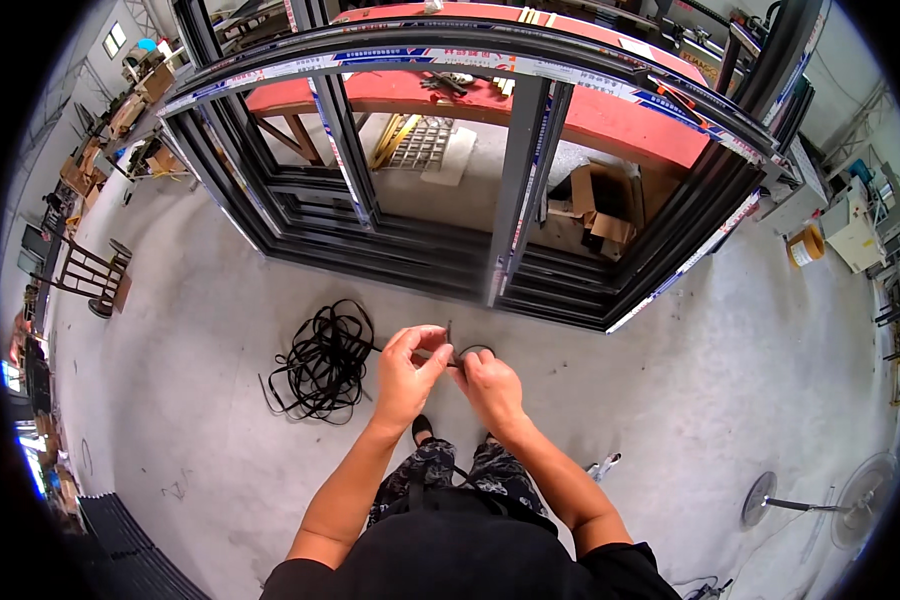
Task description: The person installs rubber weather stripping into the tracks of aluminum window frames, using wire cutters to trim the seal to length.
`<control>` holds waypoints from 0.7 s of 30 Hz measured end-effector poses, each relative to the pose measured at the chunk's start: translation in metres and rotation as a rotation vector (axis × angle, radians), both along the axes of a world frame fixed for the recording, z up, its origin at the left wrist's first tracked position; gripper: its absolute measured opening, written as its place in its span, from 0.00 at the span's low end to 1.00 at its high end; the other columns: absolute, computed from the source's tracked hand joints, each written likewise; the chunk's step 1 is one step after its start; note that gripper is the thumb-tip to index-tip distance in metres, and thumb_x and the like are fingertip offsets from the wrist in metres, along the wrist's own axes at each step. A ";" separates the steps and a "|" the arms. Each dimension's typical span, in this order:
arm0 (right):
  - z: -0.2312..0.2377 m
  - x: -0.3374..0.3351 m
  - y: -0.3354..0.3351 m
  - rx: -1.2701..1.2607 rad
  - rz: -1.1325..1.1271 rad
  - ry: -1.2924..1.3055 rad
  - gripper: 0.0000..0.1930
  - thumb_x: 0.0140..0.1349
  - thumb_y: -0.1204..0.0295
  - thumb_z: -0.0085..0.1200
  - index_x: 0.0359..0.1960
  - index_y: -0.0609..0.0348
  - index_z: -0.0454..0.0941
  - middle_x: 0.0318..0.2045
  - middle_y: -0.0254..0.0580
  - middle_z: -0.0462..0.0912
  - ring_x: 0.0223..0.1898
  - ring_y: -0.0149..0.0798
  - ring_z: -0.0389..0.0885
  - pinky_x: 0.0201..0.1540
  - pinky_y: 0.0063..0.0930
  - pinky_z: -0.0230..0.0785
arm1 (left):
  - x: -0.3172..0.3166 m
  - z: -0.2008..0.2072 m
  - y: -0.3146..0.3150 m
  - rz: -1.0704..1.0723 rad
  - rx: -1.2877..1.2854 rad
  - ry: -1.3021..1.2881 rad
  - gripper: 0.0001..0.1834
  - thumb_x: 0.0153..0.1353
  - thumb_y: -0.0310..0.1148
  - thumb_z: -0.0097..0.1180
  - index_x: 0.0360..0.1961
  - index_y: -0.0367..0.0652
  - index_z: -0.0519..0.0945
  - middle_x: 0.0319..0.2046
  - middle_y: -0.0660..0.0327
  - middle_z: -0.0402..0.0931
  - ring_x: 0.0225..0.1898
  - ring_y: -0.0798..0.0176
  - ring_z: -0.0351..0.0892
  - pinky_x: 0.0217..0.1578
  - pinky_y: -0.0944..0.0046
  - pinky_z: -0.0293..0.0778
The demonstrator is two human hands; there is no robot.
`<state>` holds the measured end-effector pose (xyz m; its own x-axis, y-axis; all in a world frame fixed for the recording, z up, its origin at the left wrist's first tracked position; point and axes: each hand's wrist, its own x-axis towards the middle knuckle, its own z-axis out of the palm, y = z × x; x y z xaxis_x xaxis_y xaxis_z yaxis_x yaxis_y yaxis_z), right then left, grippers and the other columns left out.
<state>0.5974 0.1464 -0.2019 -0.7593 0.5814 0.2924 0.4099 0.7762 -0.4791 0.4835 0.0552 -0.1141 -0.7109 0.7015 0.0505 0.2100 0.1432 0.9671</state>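
In front of my body, both hands pinch a thin black sealing strip (477, 350), which curls in a small loop above my right hand. My left hand (405, 378) has its thumb and fingers closed on the strip's end part. Close beside it, my right hand (492, 390) is closed round the strip, its fingertips partly hidden. A tangled heap of black strip (322, 362) lies on the floor to the left of my left hand. Beyond my hands stands a large dark grey window frame (390, 262), with printed protective film along its edges.
Behind the frame is a red-topped workbench (630, 128) with tools on it. An open cardboard box (602, 205) sits under it. A hand cart (88, 275) stands at the left, a yellow bucket (804, 246) at the right, a pedestal fan (863, 500) at the lower right.
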 end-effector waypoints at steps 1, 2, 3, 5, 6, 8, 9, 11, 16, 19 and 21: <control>0.002 0.000 0.001 0.013 0.002 -0.012 0.14 0.57 0.62 0.63 0.26 0.55 0.73 0.26 0.43 0.76 0.25 0.47 0.79 0.26 0.40 0.73 | 0.000 0.001 0.002 0.055 0.027 0.050 0.10 0.59 0.27 0.65 0.42 0.38 0.82 0.38 0.61 0.80 0.34 0.70 0.80 0.31 0.71 0.75; 0.005 0.001 0.001 0.024 0.007 -0.014 0.14 0.57 0.62 0.64 0.25 0.55 0.72 0.26 0.42 0.76 0.25 0.47 0.79 0.26 0.39 0.73 | -0.001 0.002 0.002 0.072 0.012 0.059 0.10 0.59 0.27 0.65 0.42 0.38 0.82 0.37 0.61 0.80 0.34 0.71 0.80 0.30 0.71 0.74; 0.007 0.001 0.003 0.037 0.012 -0.014 0.14 0.56 0.62 0.64 0.25 0.55 0.72 0.25 0.42 0.76 0.25 0.47 0.79 0.26 0.39 0.73 | -0.002 0.004 0.003 0.084 0.011 0.046 0.10 0.59 0.27 0.65 0.42 0.38 0.82 0.37 0.62 0.80 0.34 0.71 0.80 0.30 0.71 0.74; 0.012 0.001 0.005 0.059 0.021 -0.013 0.15 0.56 0.62 0.64 0.25 0.55 0.72 0.25 0.41 0.75 0.24 0.46 0.79 0.25 0.39 0.73 | -0.005 0.008 0.003 0.094 0.051 0.025 0.09 0.58 0.27 0.65 0.41 0.38 0.82 0.36 0.63 0.81 0.34 0.72 0.79 0.30 0.72 0.73; 0.014 0.000 0.007 0.066 0.023 -0.011 0.15 0.55 0.61 0.65 0.25 0.55 0.72 0.25 0.41 0.75 0.25 0.46 0.79 0.25 0.39 0.73 | -0.006 0.010 0.004 0.097 0.023 0.054 0.09 0.59 0.27 0.64 0.40 0.38 0.82 0.35 0.63 0.81 0.33 0.72 0.79 0.30 0.72 0.73; 0.017 -0.001 0.009 0.075 0.025 -0.001 0.16 0.55 0.61 0.65 0.24 0.55 0.71 0.24 0.41 0.74 0.25 0.46 0.78 0.25 0.39 0.72 | -0.009 0.013 0.005 0.086 0.013 0.055 0.09 0.59 0.26 0.64 0.40 0.38 0.82 0.34 0.63 0.81 0.32 0.72 0.79 0.31 0.72 0.73; 0.018 -0.002 0.010 0.078 0.026 0.010 0.16 0.54 0.61 0.66 0.24 0.55 0.71 0.24 0.40 0.74 0.25 0.46 0.78 0.25 0.39 0.72 | -0.010 0.013 0.006 0.096 0.009 0.063 0.08 0.59 0.26 0.63 0.40 0.37 0.82 0.34 0.64 0.81 0.32 0.73 0.79 0.31 0.72 0.73; 0.022 -0.003 0.012 0.068 0.038 0.026 0.16 0.53 0.61 0.67 0.25 0.55 0.72 0.24 0.41 0.74 0.25 0.46 0.78 0.26 0.39 0.72 | -0.014 0.013 0.007 0.115 0.019 0.018 0.07 0.60 0.26 0.62 0.39 0.37 0.82 0.32 0.65 0.81 0.31 0.74 0.78 0.32 0.73 0.73; 0.048 -0.002 0.024 -0.096 0.177 0.211 0.16 0.52 0.62 0.68 0.37 0.57 0.78 0.33 0.42 0.78 0.28 0.44 0.81 0.29 0.33 0.75 | -0.024 0.015 0.006 0.014 0.089 -0.186 0.07 0.62 0.27 0.60 0.39 0.34 0.82 0.31 0.67 0.81 0.31 0.76 0.76 0.34 0.74 0.73; 0.075 0.000 0.032 -0.414 0.215 0.353 0.18 0.54 0.67 0.67 0.44 0.57 0.78 0.39 0.43 0.80 0.31 0.46 0.81 0.33 0.34 0.76 | -0.028 0.023 0.004 -0.092 0.036 -0.190 0.08 0.62 0.27 0.60 0.38 0.33 0.83 0.31 0.66 0.81 0.32 0.75 0.77 0.35 0.73 0.74; 0.093 -0.001 0.037 -0.414 0.282 0.371 0.17 0.54 0.71 0.66 0.45 0.58 0.78 0.39 0.43 0.81 0.32 0.47 0.81 0.35 0.36 0.76 | -0.030 0.031 0.005 -0.184 0.006 -0.143 0.08 0.62 0.27 0.60 0.38 0.32 0.83 0.31 0.65 0.81 0.32 0.74 0.78 0.35 0.72 0.74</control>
